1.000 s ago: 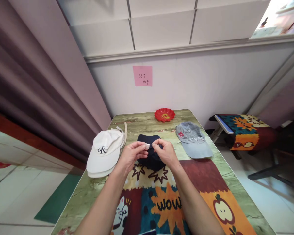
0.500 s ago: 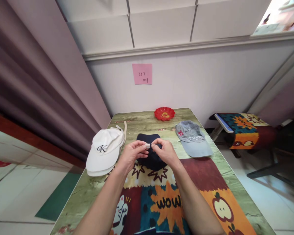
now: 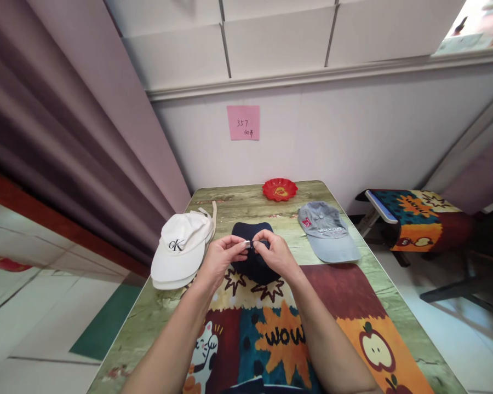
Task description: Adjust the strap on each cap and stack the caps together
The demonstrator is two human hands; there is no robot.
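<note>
A dark navy cap lies in the middle of the table, at the far end of the patterned mat, with its brim pointing away from me. Above it my two hands meet. My left hand pinches a small silvery buckle between thumb and fingertips. Right beside it, my right hand pinches the end of a dark strap at the buckle's edge. Whether the strap runs inside the buckle I cannot tell. The hands partly cover the cap.
White caps, stacked, lie on the left, and a grey cap on the right. A red scalloped dish stands at the table's back. The patterned mat spreads beneath my forearms. A pink note hangs on the wall.
The view has shifted slightly, so everything on the table sits a little further right. Both hands keep their pinch at the buckle, with only slight finger movement.
</note>
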